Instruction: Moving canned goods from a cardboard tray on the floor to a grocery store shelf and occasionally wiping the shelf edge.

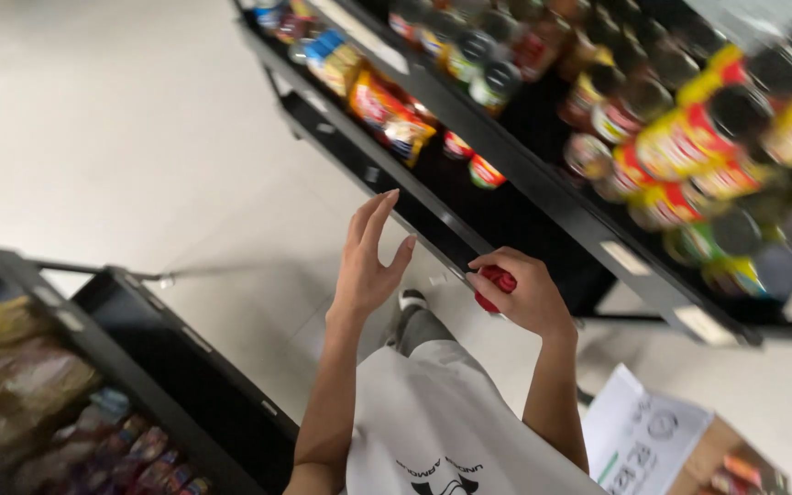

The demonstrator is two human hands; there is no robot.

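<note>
My left hand (368,261) is raised in front of a black store shelf unit (543,188), fingers spread and holding nothing. My right hand (524,291) is closed around a small red object (497,282), close to the front edge of a lower shelf. The shelves above hold rows of jars and cans with dark lids and red and yellow labels (689,137), and colourful snack packets (387,110) lie lower down. The picture is blurred by motion.
A second black shelf unit (139,339) with bagged goods stands at the lower left. An open cardboard box (671,440) with packets sits on the pale floor at the lower right. My shoe (412,300) shows below my hands.
</note>
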